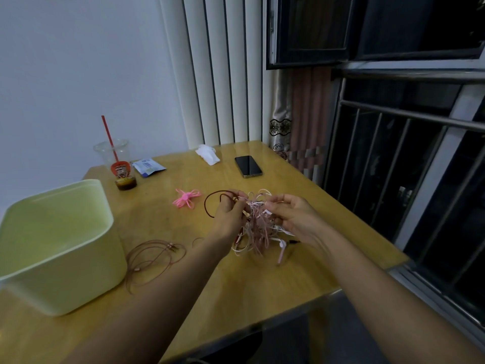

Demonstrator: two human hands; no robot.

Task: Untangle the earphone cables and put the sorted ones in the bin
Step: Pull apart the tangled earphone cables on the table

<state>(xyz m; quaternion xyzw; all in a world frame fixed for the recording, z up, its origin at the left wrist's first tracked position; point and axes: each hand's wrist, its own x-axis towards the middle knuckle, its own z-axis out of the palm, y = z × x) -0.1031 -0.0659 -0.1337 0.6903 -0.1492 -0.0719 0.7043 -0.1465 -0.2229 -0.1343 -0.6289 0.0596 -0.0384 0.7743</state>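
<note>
Left hand pinches a dark brown cable at the edge of the pink-white tangle, and right hand pinches a pale strand of it. A loose coiled cable lies left, just beside the green bin. Pink bundle, phone and cup sit farther back.

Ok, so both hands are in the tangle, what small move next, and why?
Probably ease the dark cable leftward with the left hand while the right hand pinches the pink and white tangle steady. Its loop sticks out clear on the left, so it looks the easiest strand to free.
</note>
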